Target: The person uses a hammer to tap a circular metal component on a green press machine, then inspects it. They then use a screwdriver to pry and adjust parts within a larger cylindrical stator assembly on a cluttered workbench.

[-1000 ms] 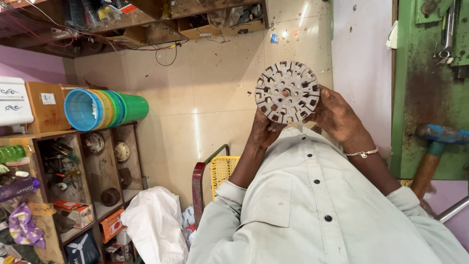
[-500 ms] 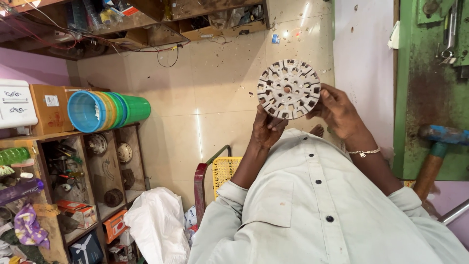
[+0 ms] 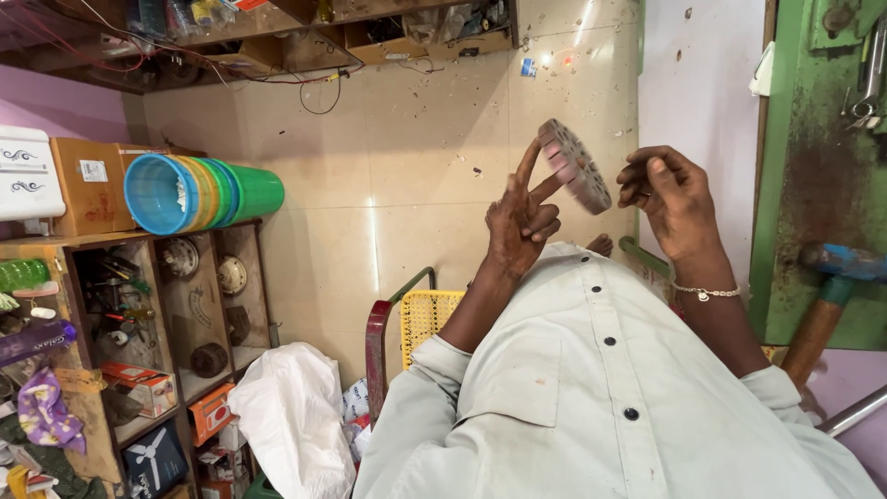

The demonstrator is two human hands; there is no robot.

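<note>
Slotted metal disc pinched edge-on between two fingers, upper centre of the frame.

The left hand (image 3: pixel 522 217) grips the round, slotted motor disc (image 3: pixel 575 166) between its raised index and middle fingers, other fingers curled, so the rim rather than the face turns toward the camera. The right hand (image 3: pixel 673 199), just beside it at upper right, hangs loosely cupped and holds nothing. Stacked plastic buckets (image 3: pixel 199 192) lie on the shelf unit (image 3: pixel 249 286) at left.
</note>
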